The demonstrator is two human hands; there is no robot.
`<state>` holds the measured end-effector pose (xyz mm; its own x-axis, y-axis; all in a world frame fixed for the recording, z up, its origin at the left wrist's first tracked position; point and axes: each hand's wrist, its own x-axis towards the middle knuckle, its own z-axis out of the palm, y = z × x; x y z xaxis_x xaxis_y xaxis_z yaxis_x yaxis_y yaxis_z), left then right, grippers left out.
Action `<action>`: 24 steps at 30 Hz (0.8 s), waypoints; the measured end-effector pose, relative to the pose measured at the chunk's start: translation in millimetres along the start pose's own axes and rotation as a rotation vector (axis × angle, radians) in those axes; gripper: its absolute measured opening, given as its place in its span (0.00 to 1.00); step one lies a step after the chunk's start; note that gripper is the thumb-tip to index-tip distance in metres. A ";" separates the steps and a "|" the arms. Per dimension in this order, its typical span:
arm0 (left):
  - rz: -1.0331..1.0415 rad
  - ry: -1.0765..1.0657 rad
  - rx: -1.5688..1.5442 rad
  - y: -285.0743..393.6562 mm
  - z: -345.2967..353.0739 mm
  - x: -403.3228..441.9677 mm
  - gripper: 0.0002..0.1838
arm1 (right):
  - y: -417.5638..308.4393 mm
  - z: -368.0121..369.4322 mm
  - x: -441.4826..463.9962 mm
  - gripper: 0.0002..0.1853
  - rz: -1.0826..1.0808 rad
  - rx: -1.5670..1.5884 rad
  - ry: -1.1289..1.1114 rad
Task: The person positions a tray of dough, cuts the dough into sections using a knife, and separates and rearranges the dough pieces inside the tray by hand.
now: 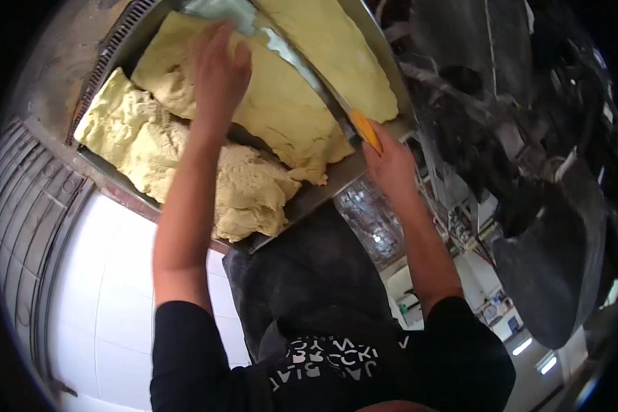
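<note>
My right hand (pixel 391 161) is closed around the yellow handle of a long knife (pixel 365 130). Its blade runs up and left, along the gap between two slabs of pale yellow dough. One slab (pixel 336 48) lies on the far right, the other (pixel 281 103) in the middle. Over the left part of the middle slab is my left hand (pixel 220 75), blurred, its fingers loosely bent and apart with nothing visible in them. A rough, lumpy piece of dough (pixel 137 137) lies along the near left side, partly hidden behind my left forearm.
The dough rests in a metal tray (pixel 340 180) with raised edges. Pale bluish plastic (pixel 220 8) shows at its far end. Dark machinery or covered equipment (pixel 529 172) stands on the right. A metal grille (pixel 34 233) is on the left, above white floor tiles (pixel 110 275).
</note>
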<state>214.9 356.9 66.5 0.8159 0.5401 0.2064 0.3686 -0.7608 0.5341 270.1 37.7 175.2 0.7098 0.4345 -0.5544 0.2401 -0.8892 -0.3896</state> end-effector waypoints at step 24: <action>0.499 -0.754 0.375 -54.4 152.1 19.9 0.20 | 436.2 -38.4 -134.4 0.20 0.618 -0.893 0.321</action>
<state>278.9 354.3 -83.2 0.9393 -0.1471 -0.3100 -0.0847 -0.9749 0.2060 304.9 -414.1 108.0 0.9771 -0.0571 -0.2052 0.0850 -0.7789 0.6214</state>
